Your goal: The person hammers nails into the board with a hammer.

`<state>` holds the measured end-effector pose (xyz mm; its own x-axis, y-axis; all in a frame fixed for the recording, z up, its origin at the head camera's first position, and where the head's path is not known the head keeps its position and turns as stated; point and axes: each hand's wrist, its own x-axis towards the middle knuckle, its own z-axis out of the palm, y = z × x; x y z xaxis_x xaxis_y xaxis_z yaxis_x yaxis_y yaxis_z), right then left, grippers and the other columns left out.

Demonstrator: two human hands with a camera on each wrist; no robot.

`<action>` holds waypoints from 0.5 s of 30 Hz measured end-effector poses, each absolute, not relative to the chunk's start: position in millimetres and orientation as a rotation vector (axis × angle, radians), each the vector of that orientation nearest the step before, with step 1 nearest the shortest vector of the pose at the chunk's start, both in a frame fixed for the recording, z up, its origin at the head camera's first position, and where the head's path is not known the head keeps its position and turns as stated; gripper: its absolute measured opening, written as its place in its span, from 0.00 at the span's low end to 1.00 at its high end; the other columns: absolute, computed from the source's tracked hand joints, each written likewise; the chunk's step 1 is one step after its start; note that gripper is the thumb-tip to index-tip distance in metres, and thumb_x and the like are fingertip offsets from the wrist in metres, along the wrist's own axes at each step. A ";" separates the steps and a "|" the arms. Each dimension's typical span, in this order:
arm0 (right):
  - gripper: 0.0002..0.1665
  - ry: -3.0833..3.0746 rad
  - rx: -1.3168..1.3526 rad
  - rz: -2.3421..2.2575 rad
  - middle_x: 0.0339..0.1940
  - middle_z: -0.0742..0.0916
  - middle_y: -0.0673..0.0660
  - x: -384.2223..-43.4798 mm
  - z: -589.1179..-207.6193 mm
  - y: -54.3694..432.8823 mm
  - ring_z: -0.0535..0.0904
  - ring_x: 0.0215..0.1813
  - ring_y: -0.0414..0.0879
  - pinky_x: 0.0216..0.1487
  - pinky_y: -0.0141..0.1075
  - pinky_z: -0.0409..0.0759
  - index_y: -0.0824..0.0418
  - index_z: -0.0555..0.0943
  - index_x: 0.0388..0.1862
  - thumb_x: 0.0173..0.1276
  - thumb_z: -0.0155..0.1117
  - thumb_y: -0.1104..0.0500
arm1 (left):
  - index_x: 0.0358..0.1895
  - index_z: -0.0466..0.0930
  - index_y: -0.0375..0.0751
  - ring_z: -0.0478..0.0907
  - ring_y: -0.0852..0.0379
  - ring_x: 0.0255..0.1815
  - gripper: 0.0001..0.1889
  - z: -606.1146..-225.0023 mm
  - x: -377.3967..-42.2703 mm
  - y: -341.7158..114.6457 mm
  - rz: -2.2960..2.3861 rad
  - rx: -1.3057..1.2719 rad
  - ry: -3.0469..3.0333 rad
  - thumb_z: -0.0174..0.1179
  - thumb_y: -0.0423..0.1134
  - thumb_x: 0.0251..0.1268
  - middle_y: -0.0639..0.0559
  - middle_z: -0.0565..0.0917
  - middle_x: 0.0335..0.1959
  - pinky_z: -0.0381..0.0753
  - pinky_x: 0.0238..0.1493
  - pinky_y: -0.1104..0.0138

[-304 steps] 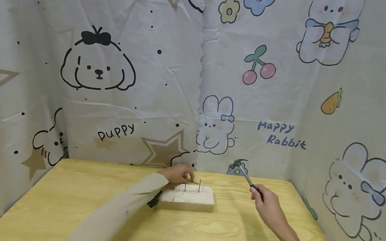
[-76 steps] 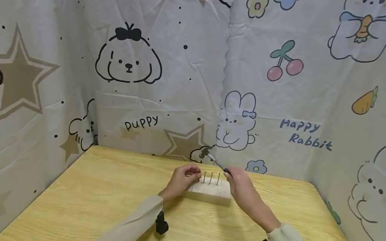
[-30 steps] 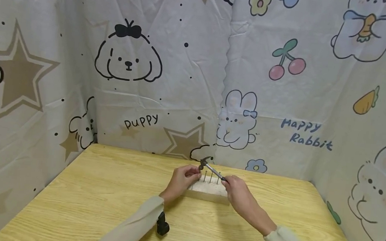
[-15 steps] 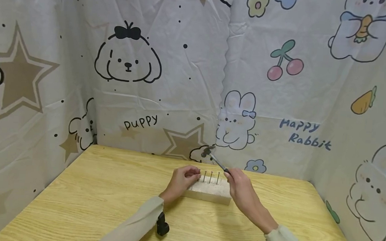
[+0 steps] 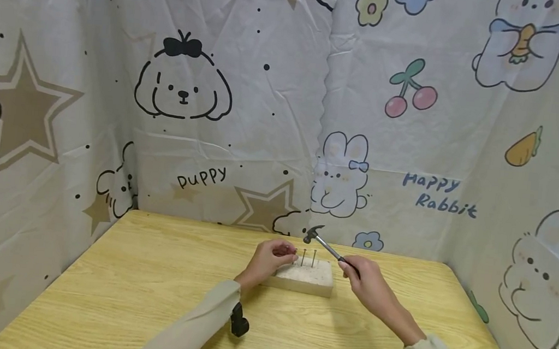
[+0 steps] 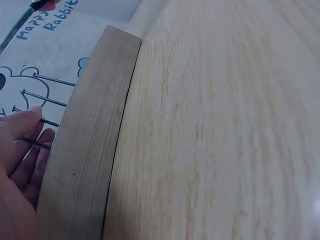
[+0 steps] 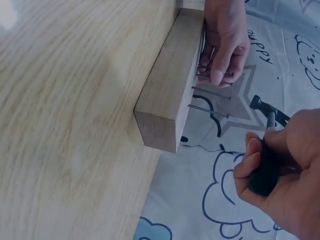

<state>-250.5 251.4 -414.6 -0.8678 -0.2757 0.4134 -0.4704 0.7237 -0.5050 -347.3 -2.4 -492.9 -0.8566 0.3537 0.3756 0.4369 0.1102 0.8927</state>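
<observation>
A pale wooden block [image 5: 300, 286] lies on the table with several nails [image 5: 314, 258] standing upright in a row along its top. My left hand [image 5: 265, 261] is at the block's left part, thumb and curled fingers around one nail [image 6: 48, 122]. Another nail [image 6: 35, 143] crosses in front of its fingers in the left wrist view. My right hand [image 5: 371, 283] grips the black handle of a claw hammer [image 5: 328, 248]. The hammer's head is raised above and behind the nails, apart from them. In the right wrist view the hammer's head is partly hidden by the hand.
The yellow wood-grain table [image 5: 173, 275] extends around the block. Printed cloth [image 5: 245, 111] hangs behind it and at both sides. Black wrist devices [image 5: 238, 320] are worn on both forearms.
Half a second ago the hammer was farther left; it has moved right with my right hand. My left fingertips have shifted right along the row. More nails stand in the block than ten seconds ago.
</observation>
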 end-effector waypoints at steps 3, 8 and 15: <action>0.15 -2.591 0.617 0.876 0.22 0.76 0.45 -251.3 -416.3 250.8 0.63 0.21 0.33 0.21 0.30 0.67 0.57 0.79 0.30 0.81 0.59 0.65 | 0.47 0.86 0.30 0.87 0.44 0.43 0.10 -494.1 -347.8 -2.6 -1.869 -0.827 -2.278 0.71 0.32 0.68 0.40 0.90 0.43 0.81 0.42 0.77; 0.14 -2.497 0.609 0.877 0.23 0.76 0.46 -252.2 -414.9 244.9 0.63 0.22 0.34 0.21 0.31 0.67 0.57 0.80 0.30 0.81 0.59 0.66 | 0.46 0.87 0.32 0.87 0.49 0.42 0.08 -494.0 -347.7 -3.4 -1.865 -0.833 -2.277 0.71 0.33 0.69 0.41 0.90 0.42 0.82 0.43 0.76; 0.09 -2.604 0.657 0.752 0.25 0.78 0.48 -252.9 -418.1 233.9 0.66 0.26 0.35 0.26 0.30 0.68 0.64 0.83 0.36 0.79 0.60 0.68 | 0.45 0.88 0.33 0.87 0.55 0.40 0.07 -494.0 -349.4 -3.7 -1.827 -0.802 -2.315 0.71 0.32 0.68 0.42 0.91 0.41 0.83 0.44 0.74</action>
<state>-252.9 233.9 -418.1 -0.8308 -0.3329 0.4461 -0.5195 0.7515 -0.4066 -349.4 -3.7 -494.0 -0.8589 0.3456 0.3780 0.4479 0.1488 0.8816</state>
